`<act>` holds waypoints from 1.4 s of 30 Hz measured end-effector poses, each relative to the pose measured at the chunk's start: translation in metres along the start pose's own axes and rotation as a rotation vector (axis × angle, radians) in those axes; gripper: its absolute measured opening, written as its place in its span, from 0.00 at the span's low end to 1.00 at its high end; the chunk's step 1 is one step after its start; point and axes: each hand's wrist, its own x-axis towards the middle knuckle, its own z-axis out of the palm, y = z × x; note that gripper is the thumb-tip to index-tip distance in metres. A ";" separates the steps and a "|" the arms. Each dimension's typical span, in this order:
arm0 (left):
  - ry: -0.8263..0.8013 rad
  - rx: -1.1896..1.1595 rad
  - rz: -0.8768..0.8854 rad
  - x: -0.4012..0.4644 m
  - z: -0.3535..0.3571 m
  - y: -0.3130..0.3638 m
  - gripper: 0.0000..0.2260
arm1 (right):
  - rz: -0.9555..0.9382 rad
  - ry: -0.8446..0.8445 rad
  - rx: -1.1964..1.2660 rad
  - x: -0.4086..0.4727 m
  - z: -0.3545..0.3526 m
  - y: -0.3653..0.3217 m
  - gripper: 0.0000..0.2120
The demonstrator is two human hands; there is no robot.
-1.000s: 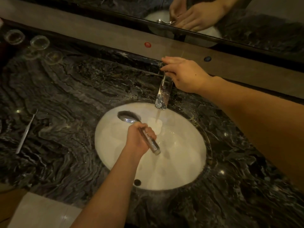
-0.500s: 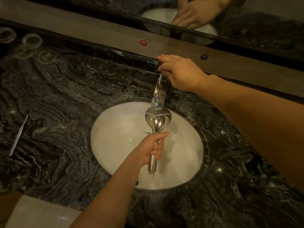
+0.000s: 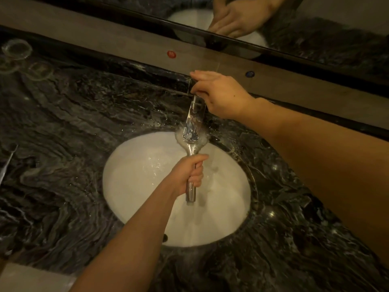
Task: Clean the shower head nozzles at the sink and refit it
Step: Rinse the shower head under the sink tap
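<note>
Gripped tight in the left hand (image 3: 190,173), the shower head (image 3: 190,165) sits by its handle — head just beyond the grip, under the tap (image 3: 192,121), so water strikes its nozzles over the sink (image 3: 130,186). Beyond, the right hand (image 3: 219,93) pinches the tap's lever.

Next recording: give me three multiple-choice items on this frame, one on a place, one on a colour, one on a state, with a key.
1. Where is the shower head?
A. under the tap spout
B. on the counter
C. lying in the basin

2. What colour is the basin?
A. black
B. white
C. green

3. What is the left hand doing?
A. resting open
B. gripping the handle
C. touching the mirror

Key: 1 A, water splashes off it right below the spout. 2 B, the bowl is white in the dark counter. 3 B, its fingers wrap the handle; the right hand is at the tap.
</note>
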 end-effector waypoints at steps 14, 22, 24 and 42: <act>0.245 -0.638 0.184 0.037 0.012 0.036 0.14 | 0.003 0.007 -0.024 0.000 0.001 0.000 0.14; 0.327 -0.839 0.412 0.027 -0.019 0.059 0.17 | 0.001 0.012 -0.012 -0.001 0.002 0.000 0.14; 0.378 -0.919 0.474 0.021 -0.028 0.065 0.17 | 0.007 0.012 -0.015 -0.001 0.001 0.000 0.14; 0.485 0.490 0.240 -0.051 -0.028 -0.031 0.11 | 0.007 0.023 -0.011 -0.002 -0.001 -0.004 0.14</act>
